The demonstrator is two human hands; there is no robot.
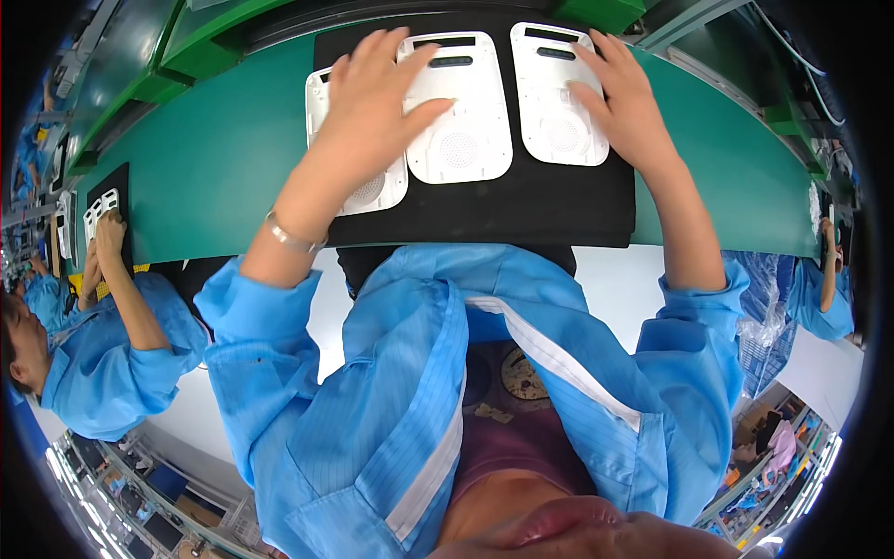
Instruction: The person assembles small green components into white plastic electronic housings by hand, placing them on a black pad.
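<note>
Three white plastic housings with rounded corners lie on a black mat (568,207). Each visible one has a slot at its far end and a round patch of small holes nearer me. My left hand (372,102) is spread over the left housing (380,196) and the left side of the middle housing (466,112), covering much of the left one. Its thumb points across the middle housing. At the right housing (549,93), my right hand (626,98) has its fingers apart over the right edge. Whether its fingertips press on the plastic I cannot tell.
The mat lies on a green tabletop (214,177) with green metal framing (205,56) along the back. To the left, a person (121,345) in blue handles small white parts. Another person's arm (827,270) shows at the right edge. Clear plastic wrapping (764,307) hangs near my right elbow.
</note>
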